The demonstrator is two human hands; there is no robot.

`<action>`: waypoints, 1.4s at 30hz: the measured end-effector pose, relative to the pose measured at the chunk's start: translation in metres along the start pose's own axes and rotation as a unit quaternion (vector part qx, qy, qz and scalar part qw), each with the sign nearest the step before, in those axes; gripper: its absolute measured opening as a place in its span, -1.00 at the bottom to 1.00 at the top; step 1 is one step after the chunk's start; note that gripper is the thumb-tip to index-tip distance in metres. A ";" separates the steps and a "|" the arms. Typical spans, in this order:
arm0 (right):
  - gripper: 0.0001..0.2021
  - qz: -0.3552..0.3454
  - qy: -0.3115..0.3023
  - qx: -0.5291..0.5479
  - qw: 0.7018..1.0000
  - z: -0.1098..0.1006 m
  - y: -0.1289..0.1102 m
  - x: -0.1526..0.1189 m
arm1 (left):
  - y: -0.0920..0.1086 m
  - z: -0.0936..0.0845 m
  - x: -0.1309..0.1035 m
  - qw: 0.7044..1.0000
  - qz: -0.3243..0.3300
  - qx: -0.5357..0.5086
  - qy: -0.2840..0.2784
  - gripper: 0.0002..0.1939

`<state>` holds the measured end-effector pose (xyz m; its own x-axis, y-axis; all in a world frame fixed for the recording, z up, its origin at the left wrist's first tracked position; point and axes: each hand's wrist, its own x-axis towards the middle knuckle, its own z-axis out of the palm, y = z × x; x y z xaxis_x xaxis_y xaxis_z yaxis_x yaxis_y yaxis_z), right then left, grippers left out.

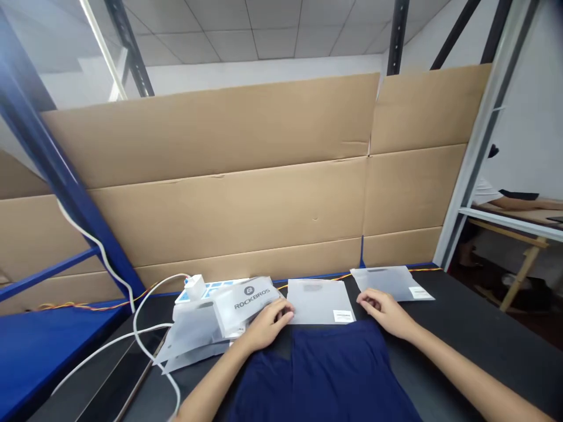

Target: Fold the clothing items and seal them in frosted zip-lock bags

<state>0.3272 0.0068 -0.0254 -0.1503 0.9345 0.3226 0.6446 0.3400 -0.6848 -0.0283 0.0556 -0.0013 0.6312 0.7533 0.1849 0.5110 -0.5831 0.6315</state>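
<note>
Navy blue fabric garment (334, 369), possibly shorts or trousers, lies spread on the black tabletop directly before me. My left hand (269, 323) rests at its upper left, beside a frosted plastic bag printed ROCKBROS (241, 302). Its fingers curl loosely, with a gap to the thumb and nothing seen between them. My right hand (387, 310) hovers or rests by the garment's upper right corner, fingers half bent and apart from the thumb. Between the hands lies a flat frosted bag with a white label (314, 296). Another labelled frosted bag (387, 278) sits behind my right hand.
More frosted bags (193, 334) overlap at the left, near a white power strip (211, 290) with a plug and white cable (138, 328). A dark flat panel (123, 375) lies left of them. Cardboard (246, 170) walls the back. Another person's arm (523, 203) shows far right.
</note>
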 end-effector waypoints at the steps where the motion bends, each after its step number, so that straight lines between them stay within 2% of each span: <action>1: -0.69 0.002 0.001 0.003 1.000 0.004 0.006 0.002 | -0.004 0.002 -0.001 1.000 0.010 -0.006 -0.003 -0.72; 4: -0.67 0.009 -0.013 0.014 1.000 0.009 0.016 -0.003 | -0.010 0.007 -0.007 0.999 0.028 -0.031 -0.016 -0.71; 11: -0.63 0.022 -0.059 0.022 0.998 -0.001 0.011 -0.013 | -0.017 0.007 -0.005 0.998 -0.018 -0.060 -0.020 -0.71; 20: -0.62 0.027 -0.047 0.024 0.998 0.000 0.011 -0.016 | -0.019 0.007 -0.006 0.996 -0.037 -0.078 -0.014 -0.68; 42: -0.64 0.037 -0.069 0.006 0.997 -0.007 0.014 -0.016 | -0.017 0.006 -0.005 0.996 -0.044 -0.077 -0.021 -0.67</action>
<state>0.3436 -0.0044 -0.0357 -0.2053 0.9622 0.1791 0.6488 0.2708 -0.7111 -0.0367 0.0600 -0.0178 0.6134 0.7843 0.0934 0.4717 -0.4587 0.7531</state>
